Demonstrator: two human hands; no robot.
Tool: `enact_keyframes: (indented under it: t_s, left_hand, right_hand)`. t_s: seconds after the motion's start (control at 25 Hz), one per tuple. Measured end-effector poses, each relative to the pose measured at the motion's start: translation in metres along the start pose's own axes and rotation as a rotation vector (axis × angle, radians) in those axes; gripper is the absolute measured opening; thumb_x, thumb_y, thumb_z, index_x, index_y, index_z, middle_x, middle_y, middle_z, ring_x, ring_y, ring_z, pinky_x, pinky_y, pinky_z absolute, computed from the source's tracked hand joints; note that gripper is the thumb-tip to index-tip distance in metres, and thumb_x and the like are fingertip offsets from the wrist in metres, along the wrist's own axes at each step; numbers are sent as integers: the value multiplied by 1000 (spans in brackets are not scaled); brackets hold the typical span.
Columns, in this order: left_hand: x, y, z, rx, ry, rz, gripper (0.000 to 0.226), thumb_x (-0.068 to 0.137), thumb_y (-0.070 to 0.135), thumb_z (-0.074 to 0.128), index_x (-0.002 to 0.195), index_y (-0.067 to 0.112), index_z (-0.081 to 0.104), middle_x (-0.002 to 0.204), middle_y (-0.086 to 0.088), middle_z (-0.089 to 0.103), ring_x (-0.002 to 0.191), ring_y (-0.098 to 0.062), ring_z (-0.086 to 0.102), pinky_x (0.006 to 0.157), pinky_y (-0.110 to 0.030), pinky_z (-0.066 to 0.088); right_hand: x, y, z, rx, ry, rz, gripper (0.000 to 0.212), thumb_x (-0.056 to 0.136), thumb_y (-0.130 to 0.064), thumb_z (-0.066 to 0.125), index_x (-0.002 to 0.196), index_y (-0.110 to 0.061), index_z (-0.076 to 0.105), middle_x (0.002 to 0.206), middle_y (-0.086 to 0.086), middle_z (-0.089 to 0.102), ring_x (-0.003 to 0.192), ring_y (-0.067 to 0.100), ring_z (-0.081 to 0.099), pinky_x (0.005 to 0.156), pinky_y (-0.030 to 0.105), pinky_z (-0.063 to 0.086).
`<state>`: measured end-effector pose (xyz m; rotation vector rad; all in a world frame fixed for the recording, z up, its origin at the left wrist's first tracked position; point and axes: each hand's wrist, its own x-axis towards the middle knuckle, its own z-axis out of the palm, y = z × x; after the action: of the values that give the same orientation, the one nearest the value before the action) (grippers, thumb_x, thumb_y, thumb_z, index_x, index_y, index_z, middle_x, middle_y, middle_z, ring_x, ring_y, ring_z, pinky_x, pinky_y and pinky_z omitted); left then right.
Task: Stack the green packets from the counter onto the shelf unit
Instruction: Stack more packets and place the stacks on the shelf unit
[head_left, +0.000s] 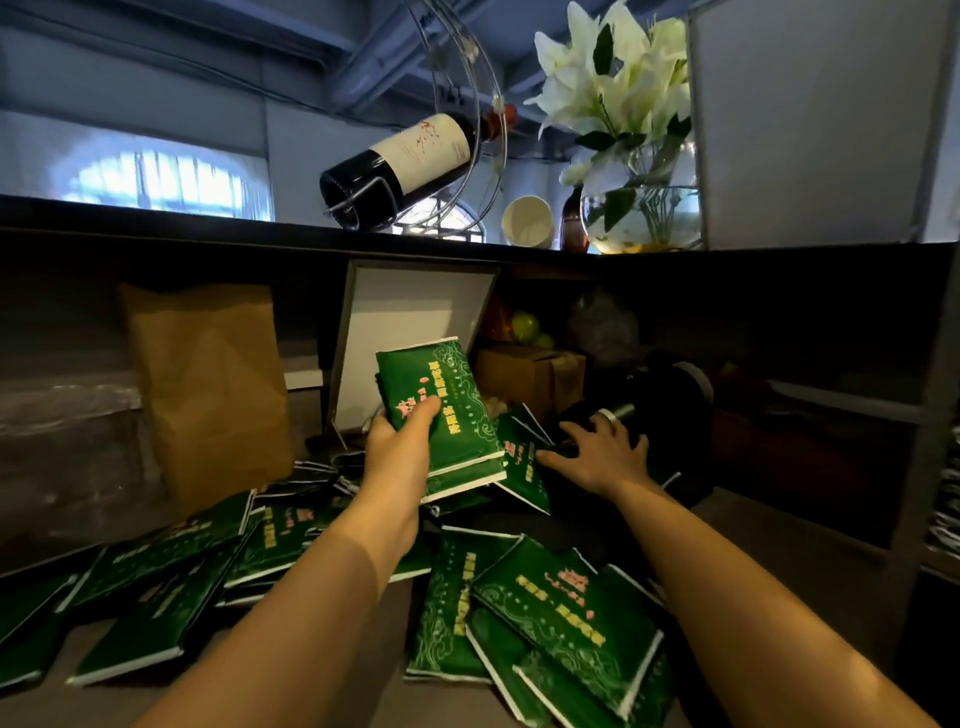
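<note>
Green packets (566, 613) — glossy, white-edged, gold lettering

Two green packets (441, 410) held up, other packets (566, 603) strewn over the tabletop (78, 709).
The left hand (400, 441) grips the pair stacked together and tilted, white-edged, printed with gold and red characters and pale swirls; the other packets lie flat, overlapping in a loose heap.
</note>
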<state>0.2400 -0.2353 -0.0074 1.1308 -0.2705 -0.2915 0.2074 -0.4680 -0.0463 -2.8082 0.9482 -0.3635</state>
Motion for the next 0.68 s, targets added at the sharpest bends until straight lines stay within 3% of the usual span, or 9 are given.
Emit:
enact_keyframes:
  t_s: [0.12,0.32,0.68]
  left_hand:
    - [5,-4,-5,-4,-23,-28,26,91,27,60,115,18,55,100,-8,69,83,-23,68,79,-40,55]
    - [2,-5,-20,-14,-8,-73,36,90,32,60,123,17,53,105,-9,69,84,-24,68,67,-33,54]
    - [-45,6,-51,30,91,-94,37,90,33,59,122,17,49,111,-10,65,97,-28,65,85,-44,53]
  right_hand:
    - [10,-4,6,-10,-145,23,82,77,-81,34,147,-41,22,159,6,5,145,37,6,112,62,9]
    - [-5,-19,3,-129,-288,-43,76,77,-83,27,144,-48,24,159,4,4,144,38,6,113,59,6]
    - [-84,-48,3,-121,-331,-186,73,77,-82,31,142,-50,26,158,5,8,143,40,9,111,60,10]
